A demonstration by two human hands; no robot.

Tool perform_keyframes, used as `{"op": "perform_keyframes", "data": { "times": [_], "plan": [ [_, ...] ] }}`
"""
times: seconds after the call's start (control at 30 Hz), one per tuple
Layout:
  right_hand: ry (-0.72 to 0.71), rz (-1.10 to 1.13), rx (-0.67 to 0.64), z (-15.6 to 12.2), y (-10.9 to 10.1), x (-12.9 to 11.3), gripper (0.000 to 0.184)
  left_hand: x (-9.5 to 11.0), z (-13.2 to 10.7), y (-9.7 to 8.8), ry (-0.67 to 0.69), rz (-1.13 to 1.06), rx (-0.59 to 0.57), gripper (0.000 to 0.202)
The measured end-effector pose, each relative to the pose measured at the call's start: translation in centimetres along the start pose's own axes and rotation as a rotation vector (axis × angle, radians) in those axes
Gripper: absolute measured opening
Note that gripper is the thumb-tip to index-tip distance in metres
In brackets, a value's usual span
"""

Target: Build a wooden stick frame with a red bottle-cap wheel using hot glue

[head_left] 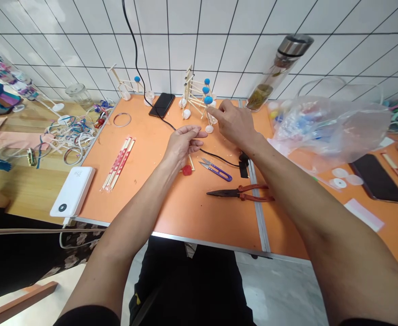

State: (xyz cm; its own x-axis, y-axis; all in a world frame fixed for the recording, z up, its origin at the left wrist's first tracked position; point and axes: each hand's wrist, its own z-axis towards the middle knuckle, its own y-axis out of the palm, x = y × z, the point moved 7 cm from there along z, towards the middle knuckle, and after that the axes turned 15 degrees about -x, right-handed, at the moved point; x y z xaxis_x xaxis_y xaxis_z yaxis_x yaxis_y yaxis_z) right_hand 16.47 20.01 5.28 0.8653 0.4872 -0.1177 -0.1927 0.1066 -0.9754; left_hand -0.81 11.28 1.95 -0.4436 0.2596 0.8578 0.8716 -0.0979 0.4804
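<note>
A small frame of wooden sticks with blue and white clay balls (199,100) stands at the back of the orange table (158,194). My right hand (234,124) reaches to it, fingers pinched near a blue ball and a stick at its right side. My left hand (183,144) hovers just in front of the frame, palm up, fingers curled and pinched together on a thin stick. A red clay ball on a stick (187,170) lies under my left wrist.
Blue snips (215,169) and red-handled pliers (241,193) lie near the middle. Wrapped chopsticks (119,163), a white power bank (73,190), a black phone (162,104) with cable, a glass bottle (275,72) and a plastic bag (324,124) surround the work spot. Another stick model (126,86) stands back left.
</note>
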Motion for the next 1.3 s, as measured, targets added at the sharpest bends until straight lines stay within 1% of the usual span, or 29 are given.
{"op": "perform_keyframes", "data": {
  "times": [0.1, 0.3, 0.53, 0.73, 1.07, 1.3],
  "plan": [
    [-0.024, -0.042, 0.014, 0.2, 0.1, -0.2, 0.051, 0.0, -0.1, 0.1, -0.006, 0.0, 0.007, 0.02],
    [-0.042, -0.023, 0.01, 0.7, 0.4, -0.1, 0.047, -0.1, -0.5, 0.4, -0.018, 0.008, 0.014, 0.018],
    [-0.032, -0.099, -0.007, 1.2, 0.9, -0.3, 0.055, -0.2, -0.3, 0.4, -0.024, 0.005, 0.004, 0.022],
    [-0.037, -0.088, 0.035, 1.4, 0.7, -0.3, 0.052, -0.3, -0.5, 0.5, -0.036, 0.011, 0.004, 0.02],
    [-0.028, -0.064, 0.019, 1.2, 0.8, -0.2, 0.049, -0.5, -0.4, 0.6, -0.038, 0.014, 0.003, 0.023],
    [-0.051, -0.128, -0.009, 1.2, 0.6, -0.4, 0.054, -0.6, -0.3, 0.5, -0.03, 0.014, -0.009, 0.021]
  ]
}}
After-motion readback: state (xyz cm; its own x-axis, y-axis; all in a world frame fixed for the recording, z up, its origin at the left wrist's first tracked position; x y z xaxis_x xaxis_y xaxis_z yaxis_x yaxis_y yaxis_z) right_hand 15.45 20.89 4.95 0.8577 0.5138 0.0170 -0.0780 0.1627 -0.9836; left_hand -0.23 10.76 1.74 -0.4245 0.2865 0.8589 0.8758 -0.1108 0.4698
